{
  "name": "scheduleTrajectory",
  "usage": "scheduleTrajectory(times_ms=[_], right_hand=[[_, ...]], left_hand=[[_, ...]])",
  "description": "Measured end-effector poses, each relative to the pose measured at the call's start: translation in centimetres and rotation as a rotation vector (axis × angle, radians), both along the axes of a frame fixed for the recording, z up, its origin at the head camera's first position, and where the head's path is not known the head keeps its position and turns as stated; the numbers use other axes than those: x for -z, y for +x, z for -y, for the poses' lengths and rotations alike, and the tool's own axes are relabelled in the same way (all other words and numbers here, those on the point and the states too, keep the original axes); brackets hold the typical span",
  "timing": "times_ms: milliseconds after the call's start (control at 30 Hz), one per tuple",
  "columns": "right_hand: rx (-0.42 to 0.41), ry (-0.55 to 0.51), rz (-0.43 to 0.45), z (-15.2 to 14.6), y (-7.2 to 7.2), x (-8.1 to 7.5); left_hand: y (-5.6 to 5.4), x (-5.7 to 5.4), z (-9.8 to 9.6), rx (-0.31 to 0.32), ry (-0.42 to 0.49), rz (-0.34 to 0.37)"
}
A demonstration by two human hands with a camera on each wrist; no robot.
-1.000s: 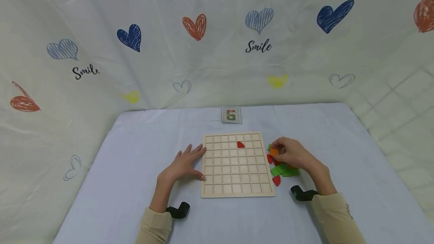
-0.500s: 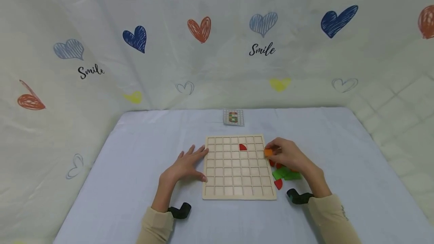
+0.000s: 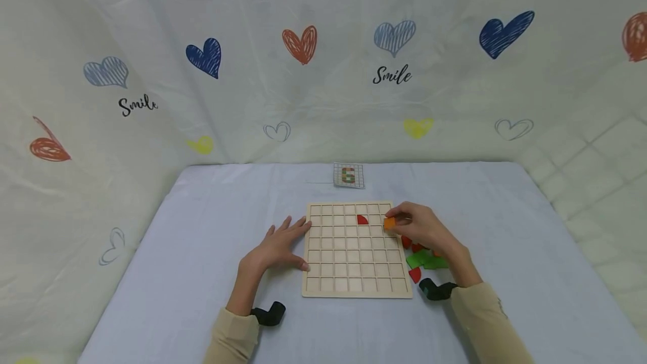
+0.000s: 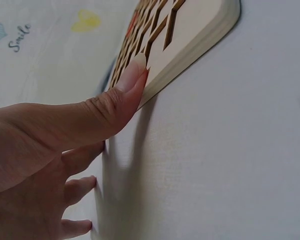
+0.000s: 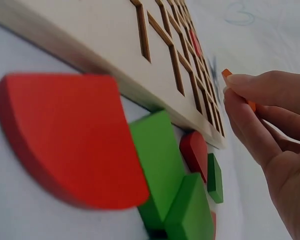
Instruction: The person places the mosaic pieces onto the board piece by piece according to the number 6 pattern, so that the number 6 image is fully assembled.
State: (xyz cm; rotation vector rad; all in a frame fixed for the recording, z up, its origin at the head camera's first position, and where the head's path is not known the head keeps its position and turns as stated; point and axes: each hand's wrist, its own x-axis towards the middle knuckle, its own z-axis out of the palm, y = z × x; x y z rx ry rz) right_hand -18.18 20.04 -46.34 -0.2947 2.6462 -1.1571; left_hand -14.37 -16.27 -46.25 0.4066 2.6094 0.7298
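A square wooden grid board [image 3: 349, 263] lies on the white cloth. In one of its upper cells sits a red quarter-circle piece [image 3: 361, 219]. Between thumb and fingers my right hand [image 3: 423, 226] pinches an orange square tile [image 3: 388, 223], held over the board's upper right edge. The right wrist view shows that tile [image 5: 226, 73] edge-on, raised above the board. My left hand [image 3: 277, 249] rests at the board's left side with fingers spread; its thumb [image 4: 132, 80] touches the rim.
Green pieces [image 3: 427, 260] and red pieces [image 3: 415, 274] lie in a loose pile right of the board. Behind the board is a small pattern card [image 3: 349, 176] with a coloured figure on a grid. A white curtain [image 3: 333, 100] printed with hearts hangs behind the table.
My right hand has lifted the orange tile away from the pile and moved it left over the board's right edge. My left hand stays at the board's left side.
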Motion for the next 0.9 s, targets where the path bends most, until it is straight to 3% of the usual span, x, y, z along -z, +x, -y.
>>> scheduleTrajectory(times_ms=[433, 900], right_hand=[[-0.014, -0.095, -0.029, 2.2, -1.0, 0.3], [-0.073, -0.083, -0.043, 5.7, -2.1, -0.1]], left_hand=[[-0.1, 0.3, 0.1, -0.008, 0.011, -0.002], [0.0, 0.4, 0.0, -0.017, 0.002, -0.004]])
